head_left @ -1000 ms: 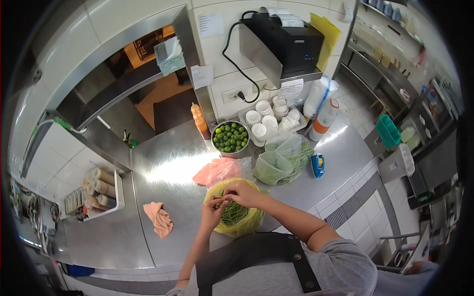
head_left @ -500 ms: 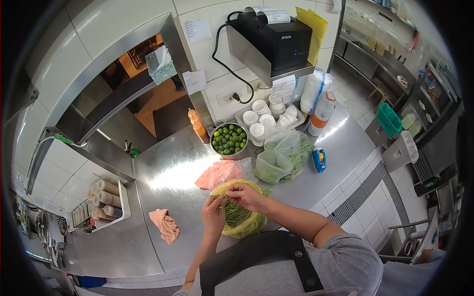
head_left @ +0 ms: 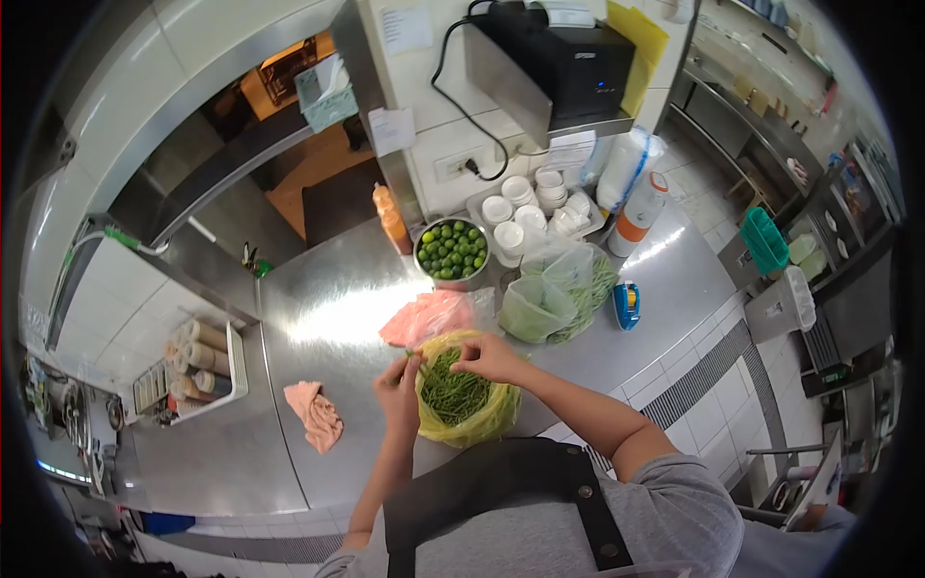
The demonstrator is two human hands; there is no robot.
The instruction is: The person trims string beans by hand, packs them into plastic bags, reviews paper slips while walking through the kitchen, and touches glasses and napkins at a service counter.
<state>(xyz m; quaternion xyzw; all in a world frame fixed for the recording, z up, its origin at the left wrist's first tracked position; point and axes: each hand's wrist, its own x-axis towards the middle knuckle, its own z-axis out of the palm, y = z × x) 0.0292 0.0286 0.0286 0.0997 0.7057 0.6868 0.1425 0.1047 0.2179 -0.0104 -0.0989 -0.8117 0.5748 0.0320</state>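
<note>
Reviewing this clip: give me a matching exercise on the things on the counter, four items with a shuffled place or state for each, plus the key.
Things:
1. Limes
2. Tape dispenser
3. Cloth
4. Yellow bag

Places and states:
A. Crumpled, lying nearest the crate of bottles
B. Open, with green beans inside
C. Heaped in a metal bowl
D. Blue, near the counter's right-hand edge

Right pairs: 1-C; 2-D; 3-A; 4-B

The green bit [head_left: 409, 353] in the left hand [head_left: 396, 386] is too small to identify (and partly covered); writing on the wall note [head_left: 407, 29] is unreadably blurred.
</note>
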